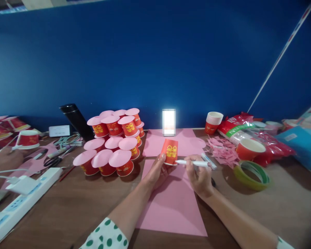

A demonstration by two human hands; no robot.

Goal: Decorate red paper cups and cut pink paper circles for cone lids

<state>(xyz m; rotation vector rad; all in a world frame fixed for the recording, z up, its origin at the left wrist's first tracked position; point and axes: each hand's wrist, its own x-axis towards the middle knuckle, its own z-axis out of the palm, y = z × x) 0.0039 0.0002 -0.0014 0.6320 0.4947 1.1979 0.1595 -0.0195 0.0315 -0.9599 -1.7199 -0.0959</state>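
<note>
My left hand is closed round a red paper cup with yellow characters, its white rim facing down toward me. In my right hand is a white marker, its tip at the cup's rim; I cannot tell whether it touches. Both hands are above a pink paper sheet lying on the brown table. Behind the cup lies more pink paper. A second pen-like thing shows just beyond my right hand.
Left stand stacked red cups topped with pink discs, a black bottle, scissors and a power strip. Another person's hand is at far left. Right are tape, paper scraps, a cup stack and bagged cups.
</note>
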